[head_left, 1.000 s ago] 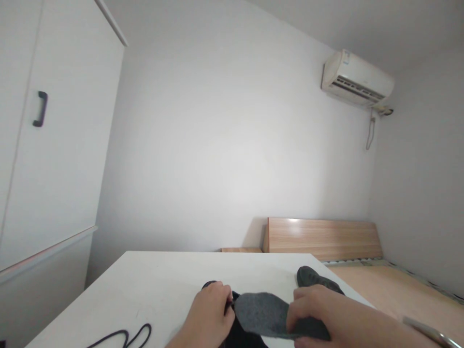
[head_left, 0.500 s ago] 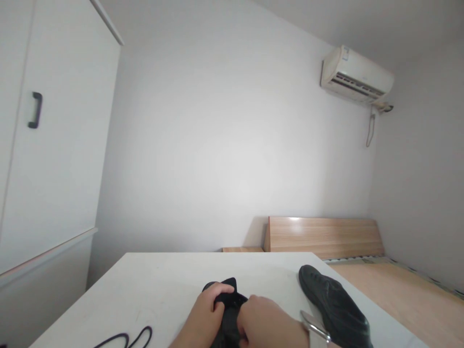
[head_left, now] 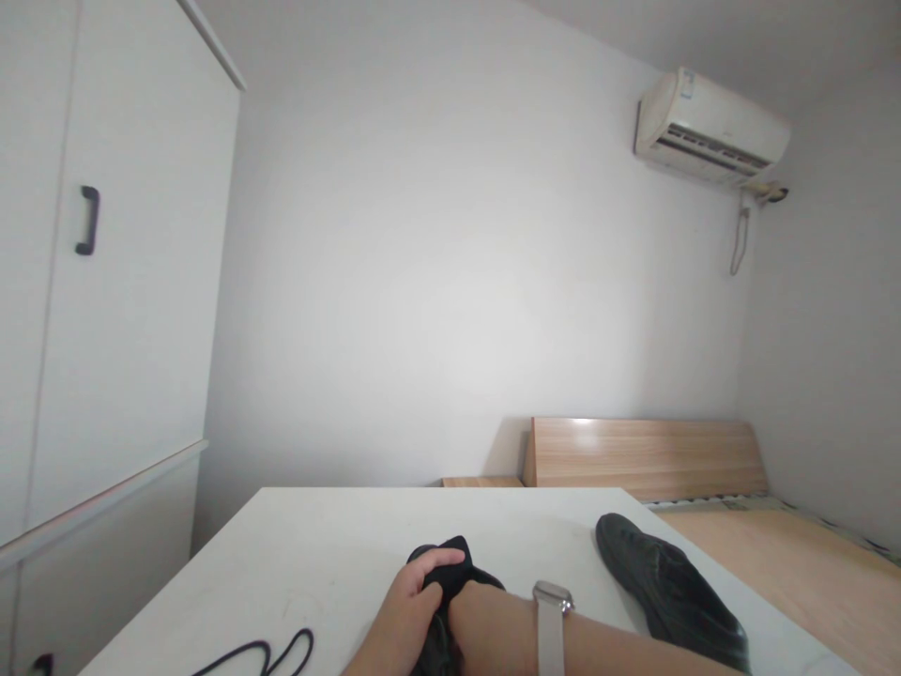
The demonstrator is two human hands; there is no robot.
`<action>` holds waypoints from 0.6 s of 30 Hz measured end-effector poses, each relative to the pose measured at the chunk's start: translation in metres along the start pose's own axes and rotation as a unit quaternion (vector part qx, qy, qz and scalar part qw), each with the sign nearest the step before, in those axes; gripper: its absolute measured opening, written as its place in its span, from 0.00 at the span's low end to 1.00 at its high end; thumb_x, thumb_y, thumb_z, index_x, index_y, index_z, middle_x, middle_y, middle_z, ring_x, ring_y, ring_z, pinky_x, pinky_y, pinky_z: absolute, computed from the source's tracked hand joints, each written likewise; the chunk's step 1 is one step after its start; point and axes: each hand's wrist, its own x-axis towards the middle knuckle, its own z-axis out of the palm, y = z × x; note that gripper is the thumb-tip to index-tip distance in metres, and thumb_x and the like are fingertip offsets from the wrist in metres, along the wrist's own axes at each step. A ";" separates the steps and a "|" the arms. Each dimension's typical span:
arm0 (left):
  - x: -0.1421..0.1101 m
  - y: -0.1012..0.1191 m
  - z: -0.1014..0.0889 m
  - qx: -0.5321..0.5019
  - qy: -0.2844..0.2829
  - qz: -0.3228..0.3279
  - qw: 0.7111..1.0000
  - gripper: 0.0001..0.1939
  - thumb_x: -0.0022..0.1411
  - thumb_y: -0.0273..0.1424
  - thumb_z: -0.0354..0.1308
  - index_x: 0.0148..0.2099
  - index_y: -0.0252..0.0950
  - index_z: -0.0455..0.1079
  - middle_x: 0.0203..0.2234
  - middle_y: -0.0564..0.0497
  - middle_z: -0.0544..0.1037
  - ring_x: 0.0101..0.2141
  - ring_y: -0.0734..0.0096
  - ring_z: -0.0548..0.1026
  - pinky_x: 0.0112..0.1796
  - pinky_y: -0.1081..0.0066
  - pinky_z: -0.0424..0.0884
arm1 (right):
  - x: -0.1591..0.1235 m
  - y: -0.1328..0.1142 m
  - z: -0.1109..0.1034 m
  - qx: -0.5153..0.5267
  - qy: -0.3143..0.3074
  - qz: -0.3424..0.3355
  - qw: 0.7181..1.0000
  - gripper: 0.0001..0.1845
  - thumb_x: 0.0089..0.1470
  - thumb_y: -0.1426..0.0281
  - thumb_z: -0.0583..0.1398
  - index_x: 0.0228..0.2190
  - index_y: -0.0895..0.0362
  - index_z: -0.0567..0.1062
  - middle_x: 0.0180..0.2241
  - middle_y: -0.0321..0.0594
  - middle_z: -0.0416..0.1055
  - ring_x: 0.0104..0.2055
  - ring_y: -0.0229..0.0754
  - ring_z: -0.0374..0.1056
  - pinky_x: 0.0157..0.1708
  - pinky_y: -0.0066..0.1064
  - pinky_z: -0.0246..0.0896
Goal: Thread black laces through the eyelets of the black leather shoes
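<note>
A person's two bare hands meet over a black shoe [head_left: 437,648] at the near edge of a white counter [head_left: 338,545], a little right of the middle. The left hand [head_left: 414,593] grasps the shoe, thumb and fingers curled over its dark tongue [head_left: 457,573], which stands up at the far end of the hold. The right hand [head_left: 485,615] comes in from the right and presses against the shoe, its fingers out of sight behind the back of the hand, so whether they are clenched or gripping cannot be told. On the right wrist is a watch [head_left: 553,596] with a silver case and a pale strap. To the left of the hands, well apart from them, a thin black cord [head_left: 246,646] lies in a loose loop at the counter's near edge. To the right, a second black shoe [head_left: 668,582] rests on the counter, apart from the first, its toe pointing far and left. Beyond the counter's right side is a bed [head_left: 795,554] with a wooden headboard [head_left: 640,455] against the far wall [head_left: 450,253]. A white air conditioner [head_left: 714,127] hangs high on the right, and a tall white cabinet [head_left: 155,235] with a dark handle [head_left: 89,221] stands on the left.
</note>
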 end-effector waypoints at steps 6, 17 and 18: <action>0.002 -0.004 0.000 -0.022 -0.005 0.006 1.000 0.27 0.40 0.28 0.50 0.44 0.34 0.79 0.42 0.44 0.83 0.48 0.50 0.77 0.53 0.56 0.67 | -0.024 0.021 -0.047 -0.071 -0.095 -0.085 0.989 0.15 0.44 0.67 0.69 0.38 0.52 0.83 0.38 0.47 0.80 0.42 0.55 0.76 0.32 0.36 0.69; -0.001 0.003 -0.003 0.001 -0.023 -0.002 1.000 0.28 0.42 0.29 0.50 0.46 0.34 0.78 0.46 0.43 0.81 0.50 0.49 0.75 0.53 0.55 0.66 | 0.002 0.016 0.045 0.059 0.063 -0.033 0.996 0.13 0.63 0.64 0.61 0.47 0.56 0.74 0.46 0.42 0.74 0.43 0.44 0.73 0.41 0.40 0.73; -0.002 0.004 -0.003 0.004 -0.023 -0.003 1.000 0.27 0.43 0.29 0.49 0.46 0.34 0.78 0.46 0.43 0.81 0.50 0.49 0.75 0.53 0.55 0.66 | 0.003 0.015 0.048 0.083 0.090 -0.020 0.992 0.13 0.64 0.64 0.60 0.48 0.55 0.73 0.48 0.43 0.73 0.44 0.44 0.73 0.42 0.40 0.73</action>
